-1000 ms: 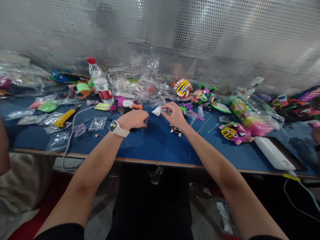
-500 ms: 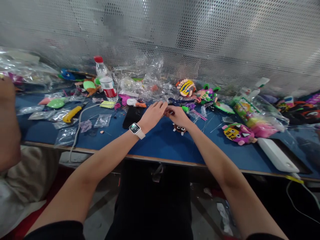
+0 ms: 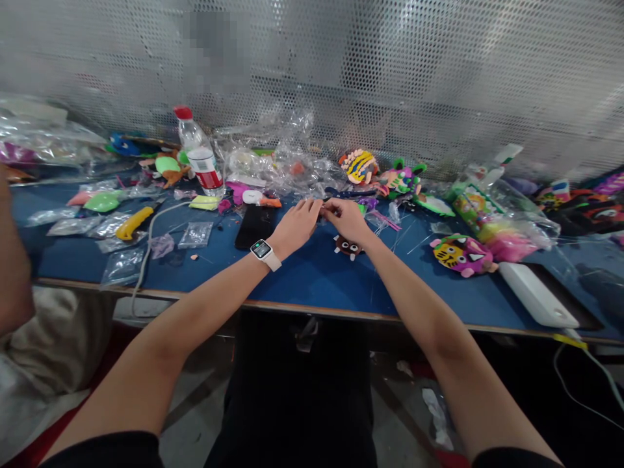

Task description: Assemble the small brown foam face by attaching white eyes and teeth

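Above the blue table (image 3: 312, 279), my left hand (image 3: 298, 226) and my right hand (image 3: 345, 221) meet at the fingertips. The right thumb and index finger are pinched together, and anything between them is too small to make out. My left fingers are bent and close together, their tips hidden behind the back of the hand. Just below my right hand lies a brown clay figure (image 3: 349, 247) with two white googly eyes and small white bits, partly covered by the wrist. A black phone (image 3: 254, 226) rests left of my left hand.
A water bottle (image 3: 202, 162), a yellow utility knife (image 3: 134, 222) and small plastic packets (image 3: 195, 235) lie to the left. Colourful clay figures (image 3: 359, 167) line the back. On the right are a tiger-like clay face (image 3: 461, 255) and a white power bank (image 3: 536, 296). Another person's arm (image 3: 14, 260) shows far left.
The view has shifted slightly. My right hand has moved a little, so more of the brown clay figure shows. Both hands stay together at the fingertips.
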`<state>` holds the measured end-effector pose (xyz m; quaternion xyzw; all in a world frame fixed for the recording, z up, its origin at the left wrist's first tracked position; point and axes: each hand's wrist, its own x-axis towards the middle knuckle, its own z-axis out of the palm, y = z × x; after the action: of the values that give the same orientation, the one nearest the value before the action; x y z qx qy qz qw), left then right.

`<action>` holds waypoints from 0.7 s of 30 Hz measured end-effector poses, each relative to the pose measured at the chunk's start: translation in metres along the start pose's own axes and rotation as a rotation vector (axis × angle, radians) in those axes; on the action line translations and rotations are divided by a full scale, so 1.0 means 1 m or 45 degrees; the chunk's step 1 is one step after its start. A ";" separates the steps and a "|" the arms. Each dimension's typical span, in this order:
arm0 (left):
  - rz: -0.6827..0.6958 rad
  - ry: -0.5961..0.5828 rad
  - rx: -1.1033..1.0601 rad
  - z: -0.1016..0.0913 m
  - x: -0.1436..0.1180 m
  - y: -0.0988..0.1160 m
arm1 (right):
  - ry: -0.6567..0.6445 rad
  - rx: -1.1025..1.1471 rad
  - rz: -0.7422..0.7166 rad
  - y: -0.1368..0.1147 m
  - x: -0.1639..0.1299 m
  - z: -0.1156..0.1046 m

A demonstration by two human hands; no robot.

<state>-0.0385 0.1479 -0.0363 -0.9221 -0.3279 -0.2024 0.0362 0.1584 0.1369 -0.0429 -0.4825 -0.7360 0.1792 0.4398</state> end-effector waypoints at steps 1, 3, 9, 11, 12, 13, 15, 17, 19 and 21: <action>-0.013 -0.006 -0.001 -0.001 0.000 0.001 | -0.002 0.018 0.007 0.000 0.000 0.000; -0.037 -0.003 0.012 -0.002 0.000 0.003 | 0.004 0.065 0.031 0.001 0.001 0.001; -0.069 0.020 0.097 -0.004 -0.001 0.005 | 0.013 0.157 0.072 0.003 0.001 0.002; -0.067 0.026 0.113 -0.005 -0.001 0.005 | 0.004 0.162 0.088 0.003 0.001 0.002; -0.067 0.024 0.121 -0.005 -0.001 0.005 | 0.003 0.165 0.093 0.004 0.001 0.002; -0.068 0.017 0.128 -0.006 -0.001 0.006 | 0.004 0.170 0.094 0.004 0.001 0.002; -0.073 -0.006 0.134 -0.006 -0.001 0.006 | 0.009 0.178 0.091 0.005 0.001 0.003; -0.078 -0.019 0.126 -0.006 -0.001 0.006 | 0.010 0.183 0.102 0.006 0.001 0.004; -0.079 -0.013 0.117 -0.004 -0.001 0.006 | 0.005 0.196 0.127 0.007 0.002 0.005; -0.078 0.011 0.104 -0.003 0.000 0.004 | 0.003 0.219 0.146 0.007 0.002 0.005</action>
<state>-0.0368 0.1437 -0.0336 -0.9085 -0.3639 -0.1937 0.0690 0.1583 0.1426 -0.0500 -0.4843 -0.6887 0.2660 0.4694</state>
